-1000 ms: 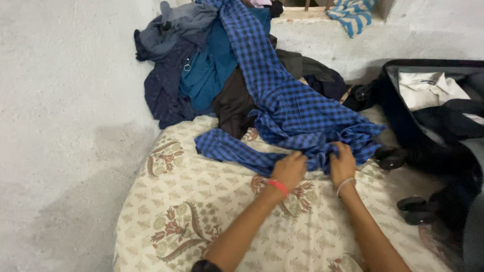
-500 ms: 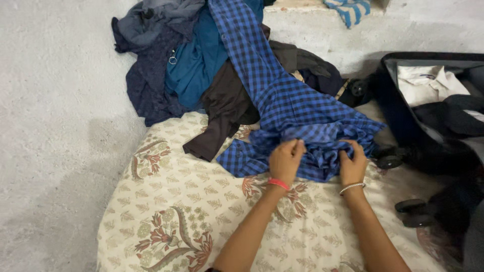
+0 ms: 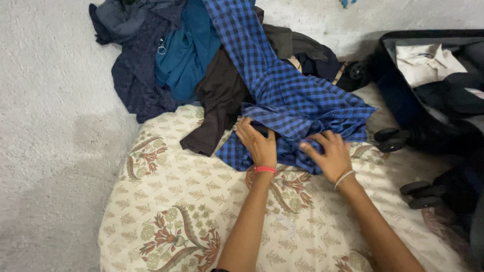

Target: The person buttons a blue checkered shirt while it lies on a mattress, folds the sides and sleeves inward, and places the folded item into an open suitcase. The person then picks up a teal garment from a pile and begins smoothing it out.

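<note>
A blue checked shirt (image 3: pixel 297 103) is spread from a heap of clothes (image 3: pixel 171 60) onto a floral mattress (image 3: pixel 201 201). Its bunched lower edge is pressed by the left hand (image 3: pixel 258 143), fingers laid nearly flat, nothing gripped. The right hand (image 3: pixel 327 153) is set on the folds beside it, fingers spread and curled, with no cloth seen pinched. An open suitcase (image 3: pixel 398 95) is seen at right.

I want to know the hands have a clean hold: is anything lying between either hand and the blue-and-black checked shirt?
Nothing visible does. The left hand and right hand both rest directly on the blue-and-black checked shirt. A dark brown garment lies beside it, left of the left hand, not under either palm.
</note>
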